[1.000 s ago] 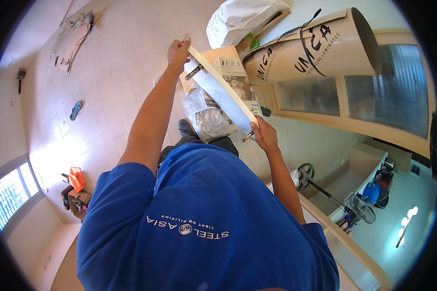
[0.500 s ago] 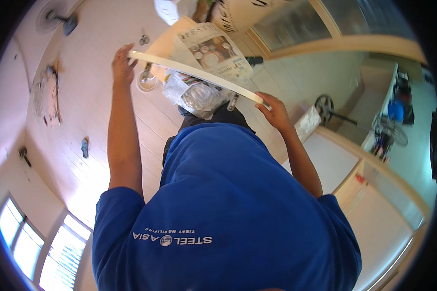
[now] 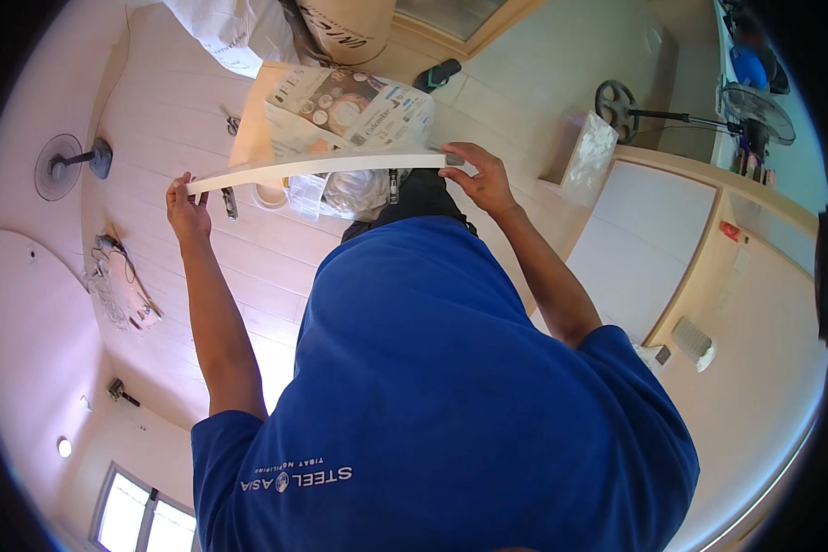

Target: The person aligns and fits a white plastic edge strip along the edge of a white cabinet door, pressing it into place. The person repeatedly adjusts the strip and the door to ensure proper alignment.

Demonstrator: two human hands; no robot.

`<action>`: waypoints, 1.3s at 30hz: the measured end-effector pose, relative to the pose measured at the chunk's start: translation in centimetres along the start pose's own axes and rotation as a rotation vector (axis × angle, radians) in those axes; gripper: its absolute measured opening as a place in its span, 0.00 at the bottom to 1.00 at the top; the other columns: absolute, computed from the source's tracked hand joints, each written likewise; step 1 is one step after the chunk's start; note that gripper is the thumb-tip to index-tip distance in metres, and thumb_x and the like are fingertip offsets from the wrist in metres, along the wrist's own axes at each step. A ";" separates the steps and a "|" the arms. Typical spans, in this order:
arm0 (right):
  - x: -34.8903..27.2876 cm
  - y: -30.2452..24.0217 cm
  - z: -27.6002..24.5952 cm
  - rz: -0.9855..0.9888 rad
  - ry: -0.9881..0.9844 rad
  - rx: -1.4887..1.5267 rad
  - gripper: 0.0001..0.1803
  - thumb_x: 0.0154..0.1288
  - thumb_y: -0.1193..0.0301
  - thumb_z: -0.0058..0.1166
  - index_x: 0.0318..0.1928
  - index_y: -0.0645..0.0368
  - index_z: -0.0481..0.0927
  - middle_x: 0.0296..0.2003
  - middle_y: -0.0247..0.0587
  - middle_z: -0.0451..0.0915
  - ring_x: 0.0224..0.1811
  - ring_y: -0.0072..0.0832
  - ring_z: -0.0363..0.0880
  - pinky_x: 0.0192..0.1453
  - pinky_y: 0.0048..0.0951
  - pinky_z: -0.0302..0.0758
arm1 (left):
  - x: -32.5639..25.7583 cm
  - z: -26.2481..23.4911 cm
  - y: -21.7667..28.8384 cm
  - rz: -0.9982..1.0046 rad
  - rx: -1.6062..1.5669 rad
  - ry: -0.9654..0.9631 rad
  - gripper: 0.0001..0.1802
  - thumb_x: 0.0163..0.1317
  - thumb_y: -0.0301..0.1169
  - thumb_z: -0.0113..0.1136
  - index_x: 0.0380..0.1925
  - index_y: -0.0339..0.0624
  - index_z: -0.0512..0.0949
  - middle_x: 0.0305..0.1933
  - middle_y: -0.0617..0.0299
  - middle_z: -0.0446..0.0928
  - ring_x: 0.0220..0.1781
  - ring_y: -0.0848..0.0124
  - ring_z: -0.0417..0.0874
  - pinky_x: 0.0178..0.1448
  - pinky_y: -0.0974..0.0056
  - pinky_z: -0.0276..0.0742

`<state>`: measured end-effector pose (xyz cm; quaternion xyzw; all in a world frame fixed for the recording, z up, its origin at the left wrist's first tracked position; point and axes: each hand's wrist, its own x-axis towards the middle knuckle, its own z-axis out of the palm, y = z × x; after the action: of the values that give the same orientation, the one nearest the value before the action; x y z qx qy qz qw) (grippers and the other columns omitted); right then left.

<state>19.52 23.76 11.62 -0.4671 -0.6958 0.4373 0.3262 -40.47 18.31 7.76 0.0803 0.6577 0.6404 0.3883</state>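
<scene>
A long white board [image 3: 322,167], seen nearly edge-on, is held up in front of me between both hands. My left hand [image 3: 189,213] closes on its left end, thumb and fingers on either side. At the other end my right hand [image 3: 483,179] pinches the corner. Beyond and below the board a newspaper page [image 3: 350,103] is spread over the floor. Crumpled clear plastic [image 3: 350,195] lies by my legs, partly hidden by the board. A white round container [image 3: 269,196] and a metal tool [image 3: 229,203] show just under the board's left half.
Sacks [image 3: 345,28] stand at the far side, beside a dark flip-flop [image 3: 437,75]. One fan [image 3: 754,112] is at the far right, another [image 3: 60,166] at the left. A wood-framed white panel [image 3: 639,239] is on my right. Cords and a tool [image 3: 120,276] lie left.
The board has gone from slanting down to the right to nearly level. My left hand has moved left and lower, my right hand slightly up and left. The whole view has turned.
</scene>
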 end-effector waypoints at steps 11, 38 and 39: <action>0.7 1.0 -0.1 0.011 0.017 0.041 0.24 0.65 0.73 0.77 0.62 0.58 0.86 0.57 0.42 0.89 0.59 0.34 0.88 0.63 0.37 0.83 | 1.0 0.7 0.1 -0.005 0.033 -0.013 0.13 0.83 0.43 0.60 0.57 0.50 0.78 0.65 0.60 0.83 0.70 0.60 0.77 0.72 0.40 0.76; 3.6 5.4 1.5 0.368 -0.226 0.294 0.20 0.67 0.79 0.74 0.58 0.61 0.89 0.50 0.35 0.92 0.53 0.23 0.88 0.65 0.29 0.82 | -0.1 -1.6 0.3 -0.241 -0.307 -0.403 0.33 0.75 0.39 0.60 0.79 0.49 0.70 0.80 0.63 0.72 0.84 0.62 0.65 0.78 0.38 0.71; 3.6 5.6 1.4 0.370 -0.240 0.268 0.20 0.67 0.79 0.75 0.58 0.61 0.89 0.50 0.34 0.92 0.53 0.23 0.88 0.65 0.29 0.82 | -0.2 -2.1 -0.2 -0.249 -0.405 -0.397 0.33 0.74 0.36 0.58 0.79 0.47 0.70 0.80 0.62 0.72 0.85 0.62 0.65 0.78 0.38 0.71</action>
<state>19.11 27.70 6.14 -0.4840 -0.5679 0.6302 0.2148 -41.54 16.53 7.42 0.0434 0.4328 0.6777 0.5929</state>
